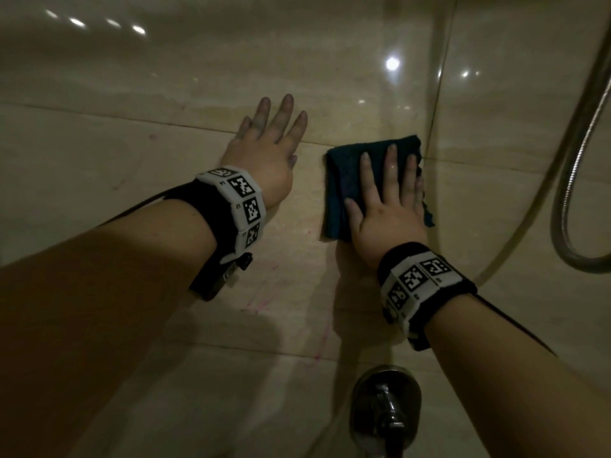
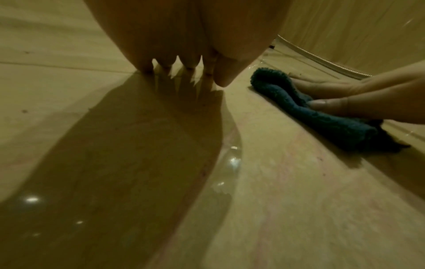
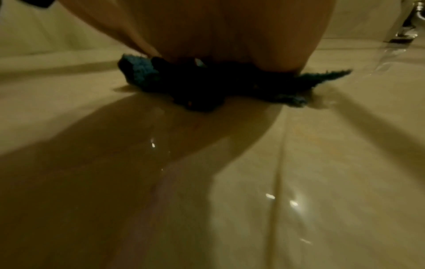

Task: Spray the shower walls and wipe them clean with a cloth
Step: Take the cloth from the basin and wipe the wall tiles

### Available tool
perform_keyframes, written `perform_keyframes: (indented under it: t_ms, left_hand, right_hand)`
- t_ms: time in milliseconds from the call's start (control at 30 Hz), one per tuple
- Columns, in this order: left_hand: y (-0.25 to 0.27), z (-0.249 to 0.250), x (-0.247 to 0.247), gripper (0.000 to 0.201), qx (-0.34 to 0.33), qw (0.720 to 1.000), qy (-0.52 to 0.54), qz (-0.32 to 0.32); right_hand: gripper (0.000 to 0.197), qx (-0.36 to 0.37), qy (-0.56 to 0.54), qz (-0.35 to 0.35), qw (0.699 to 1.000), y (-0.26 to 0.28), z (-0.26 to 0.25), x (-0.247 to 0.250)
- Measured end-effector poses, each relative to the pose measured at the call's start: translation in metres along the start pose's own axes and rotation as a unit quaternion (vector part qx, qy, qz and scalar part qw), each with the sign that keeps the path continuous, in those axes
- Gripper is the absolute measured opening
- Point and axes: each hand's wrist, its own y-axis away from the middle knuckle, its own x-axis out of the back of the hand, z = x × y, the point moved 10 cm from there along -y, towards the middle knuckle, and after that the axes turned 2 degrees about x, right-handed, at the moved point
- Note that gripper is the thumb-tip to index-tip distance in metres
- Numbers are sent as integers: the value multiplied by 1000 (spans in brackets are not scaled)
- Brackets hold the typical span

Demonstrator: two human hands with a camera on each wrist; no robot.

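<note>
A folded dark teal cloth (image 1: 344,180) lies flat against the beige tiled shower wall (image 1: 165,153). My right hand (image 1: 386,196) presses on it with straight, spread fingers. The cloth (image 2: 322,112) also shows from the side in the left wrist view, under the right hand (image 2: 345,94). In the right wrist view the cloth (image 3: 207,85) bunches under my palm. My left hand (image 1: 267,140) rests flat on the bare wall to the left of the cloth, fingers straight, holding nothing. No spray bottle is in view.
A chrome shower valve (image 1: 385,408) juts from the wall below my right wrist. A metal shower hose (image 1: 575,160) loops down at the right. A vertical corner joint (image 1: 436,94) runs just right of the cloth. Faint pink marks (image 1: 261,305) streak the tiles.
</note>
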Motion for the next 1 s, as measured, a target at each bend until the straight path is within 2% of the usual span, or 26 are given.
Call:
perform_keyframes:
  t_ms: [333,533,767,900,1000]
  left_hand:
    - [1,2,0,59,8,1000,9,-17]
    - [8,7,-4,58,12,999,32,9]
    - [13,7,-10,58,-16,999,24,18]
    - [16,7,-12,57,-31,999,11,22]
    - [13,3,-11,59,-39,999,20,21]
  right_hand:
    - [61,45,-5,32,998,-18,-8,18]
    - [61,69,25,25,997,12,4,-7]
    - [61,44,10,10,999,45,11,-38]
    - [63,20,-5,4,1000,43,7,-40]
    - [65,2,-9,26,1000,31,-1,-28]
